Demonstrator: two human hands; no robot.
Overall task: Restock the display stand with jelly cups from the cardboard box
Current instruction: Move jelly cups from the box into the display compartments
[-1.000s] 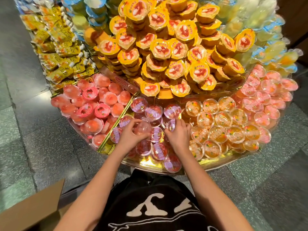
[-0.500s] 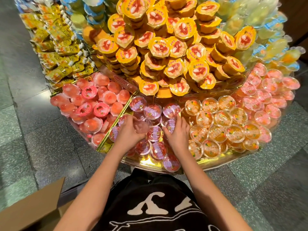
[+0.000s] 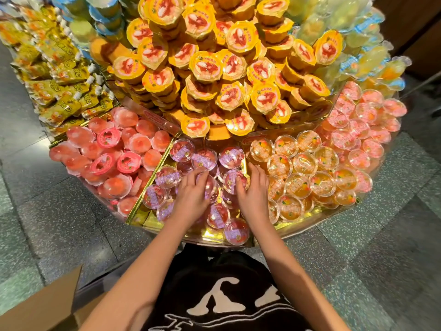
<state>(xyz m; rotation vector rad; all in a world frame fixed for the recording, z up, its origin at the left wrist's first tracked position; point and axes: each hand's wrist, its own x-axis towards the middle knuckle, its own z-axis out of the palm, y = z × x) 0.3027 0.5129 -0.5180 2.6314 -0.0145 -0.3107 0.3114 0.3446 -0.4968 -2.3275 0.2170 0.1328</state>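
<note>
- The display stand point(image 3: 298, 226) is carrying its goods in tiers, and gold dividers are splitting the lower ring into compartments.
- The middle compartment is holding clear jelly cups point(image 3: 230, 157) with purple lids and reddish filling. They are lying close together, some tilted, and one is sitting right at the front rim.
- The left hand point(image 3: 191, 198) is lying palm down over one of these cups, fingers spread. I cannot tell whether it is gripping the cup or only resting on it.
- The right hand point(image 3: 254, 194) is lying flat beside it, with straight fingers pressing on the purple-lidded cups near the divider to the right.
- The compartment to the right is holding clear orange cups point(image 3: 304, 162), and beyond them pink cups point(image 3: 358, 130) are filling the next one.
- The compartment to the left is holding peach-red cups point(image 3: 112, 161), several of them upside down.
- The upper tier is bearing a heap of yellow cups point(image 3: 214, 68).
- Yellow pouches point(image 3: 59, 87) are lying at far left.
- The cardboard box point(image 3: 40, 306) is showing one flap at lower left, on the floor; its contents are out of sight.
</note>
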